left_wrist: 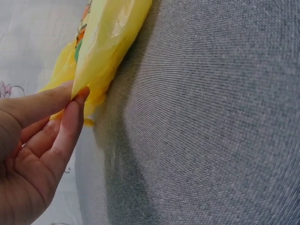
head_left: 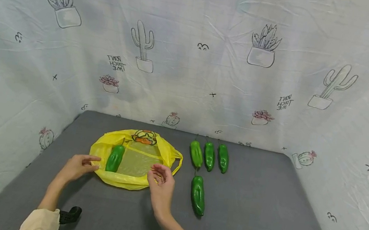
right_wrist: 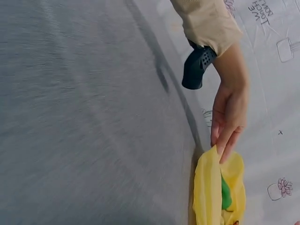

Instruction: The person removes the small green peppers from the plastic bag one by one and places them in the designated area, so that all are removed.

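Observation:
A yellow plastic bag (head_left: 120,180) lies with its mouth spread wide, and one green pepper (head_left: 115,158) rests inside at the left. My left hand (head_left: 77,167) pinches the bag's left rim between thumb and fingers; the left wrist view shows this hand (left_wrist: 42,136) close, with the yellow film (left_wrist: 101,51) between its fingertips. Over the bag's near right edge is my right hand (head_left: 162,189), fingers loosely bent, thumb apart, nothing visible in its grasp. The right wrist view shows the left hand (right_wrist: 229,117) at the bag (right_wrist: 206,187), while the right hand is out of that view.
Right of the bag, three green peppers (head_left: 209,156) lie side by side near the back of the grey table (head_left: 248,216). Another green pepper (head_left: 198,195) lies nearer the front. A patterned cloth (head_left: 190,73) hangs behind. The bag's handle loop (head_left: 179,163) sticks out to the right.

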Tool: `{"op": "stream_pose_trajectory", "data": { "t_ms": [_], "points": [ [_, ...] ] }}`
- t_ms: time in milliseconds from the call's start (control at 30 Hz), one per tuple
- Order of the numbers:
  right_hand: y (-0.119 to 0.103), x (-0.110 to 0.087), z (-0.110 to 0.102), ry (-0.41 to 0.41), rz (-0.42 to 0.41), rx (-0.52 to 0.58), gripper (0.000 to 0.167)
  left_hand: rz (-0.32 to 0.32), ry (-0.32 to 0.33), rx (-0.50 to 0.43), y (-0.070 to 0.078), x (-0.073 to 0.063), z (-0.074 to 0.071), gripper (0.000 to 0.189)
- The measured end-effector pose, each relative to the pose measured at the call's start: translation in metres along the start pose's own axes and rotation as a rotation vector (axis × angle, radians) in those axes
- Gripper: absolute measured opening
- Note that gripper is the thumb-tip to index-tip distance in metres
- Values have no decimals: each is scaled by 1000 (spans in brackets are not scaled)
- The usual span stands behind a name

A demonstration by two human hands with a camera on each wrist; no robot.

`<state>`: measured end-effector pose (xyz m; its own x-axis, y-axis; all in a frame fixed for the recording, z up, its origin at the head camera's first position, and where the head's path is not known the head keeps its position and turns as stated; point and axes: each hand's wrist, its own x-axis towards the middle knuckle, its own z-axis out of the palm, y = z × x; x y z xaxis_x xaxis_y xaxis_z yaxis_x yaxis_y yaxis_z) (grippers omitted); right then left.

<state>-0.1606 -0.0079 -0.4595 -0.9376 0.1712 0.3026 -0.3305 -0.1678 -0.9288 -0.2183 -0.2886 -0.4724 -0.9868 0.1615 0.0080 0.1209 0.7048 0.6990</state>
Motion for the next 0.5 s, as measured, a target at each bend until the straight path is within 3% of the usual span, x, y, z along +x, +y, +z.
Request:
{"op": "stream_pose_trajectory", "data": {
  "t_ms": [133, 267, 500],
  "points": [
    [11, 5, 25, 31, -44, 36, 23, 6, 3, -12, -2, -1, -1, 37],
    [22, 9, 46, 52, -22, 60, 21, 4, 3, -20, -3, -1, -1, 37],
    [42, 10, 67, 48, -24, 38, 21, -4, 7, -26, -3, -1, -1, 36]
  ]
}}
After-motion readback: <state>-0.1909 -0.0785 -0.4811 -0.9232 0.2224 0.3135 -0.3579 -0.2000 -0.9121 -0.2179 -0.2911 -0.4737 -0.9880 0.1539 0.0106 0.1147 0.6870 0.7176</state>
